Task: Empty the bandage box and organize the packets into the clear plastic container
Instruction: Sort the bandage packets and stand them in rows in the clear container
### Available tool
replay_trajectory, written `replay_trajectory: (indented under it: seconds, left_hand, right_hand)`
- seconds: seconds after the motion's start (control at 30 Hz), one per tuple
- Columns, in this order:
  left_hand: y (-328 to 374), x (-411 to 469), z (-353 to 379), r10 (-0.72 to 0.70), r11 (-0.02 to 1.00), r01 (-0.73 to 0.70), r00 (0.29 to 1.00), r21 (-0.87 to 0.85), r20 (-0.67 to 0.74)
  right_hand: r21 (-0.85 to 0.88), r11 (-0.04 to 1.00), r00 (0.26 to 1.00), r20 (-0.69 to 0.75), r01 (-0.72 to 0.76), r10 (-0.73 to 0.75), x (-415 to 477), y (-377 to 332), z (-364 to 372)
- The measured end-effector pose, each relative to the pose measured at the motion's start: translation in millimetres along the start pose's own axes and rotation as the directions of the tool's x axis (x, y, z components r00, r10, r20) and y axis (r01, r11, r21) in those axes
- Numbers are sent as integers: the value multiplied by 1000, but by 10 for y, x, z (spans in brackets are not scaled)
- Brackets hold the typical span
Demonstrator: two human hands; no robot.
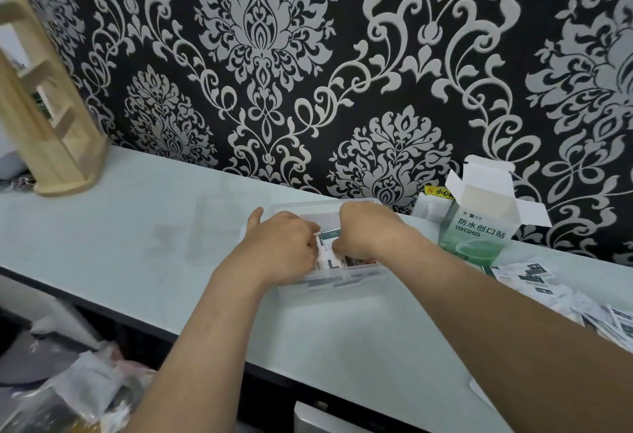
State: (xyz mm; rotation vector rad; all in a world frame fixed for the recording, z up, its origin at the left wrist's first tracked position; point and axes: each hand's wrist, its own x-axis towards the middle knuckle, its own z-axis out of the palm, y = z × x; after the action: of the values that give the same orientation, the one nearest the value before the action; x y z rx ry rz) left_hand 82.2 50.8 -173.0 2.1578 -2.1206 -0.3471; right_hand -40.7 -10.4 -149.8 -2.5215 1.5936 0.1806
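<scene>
- packets are sitting in the clear plastic container, mid-counter near the wall
- left hand and right hand are both down in it, fingers curled onto the packets
- bandage box is upright just to the right, flaps open
- loose pile is further right on the counter
- wooden rack is far left
</scene>
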Motion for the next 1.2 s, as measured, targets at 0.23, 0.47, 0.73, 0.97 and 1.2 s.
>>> replay_trajectory:
  seconds: [0.23,0.47,0.73,0.97,1.2]
  left_hand:
    - [7,-5,-10,3,1000,-3,1000,1,14]
    - [3,-15,-18,-6,1000,6,1000,-17,9]
    - [44,-19,-91,4,1000,-5,994,-6,-108]
    - [340,21,-264,189,970,-183,982,-161,21]
    - [551,320,-317,231,965,-261,856,0,462]
  right_hand:
    - [56,998,999,44,-10,7,51,-19,51]
    - [-10,996,996,-12,87,-87,12,-5,-22]
    - [72,983,983,60,168,-173,-64,92,-69]
    - [210,947,964,-161,245,-214,-339,418,-185]
    - [276,918,945,-242,285,-221,-515,659,-84]
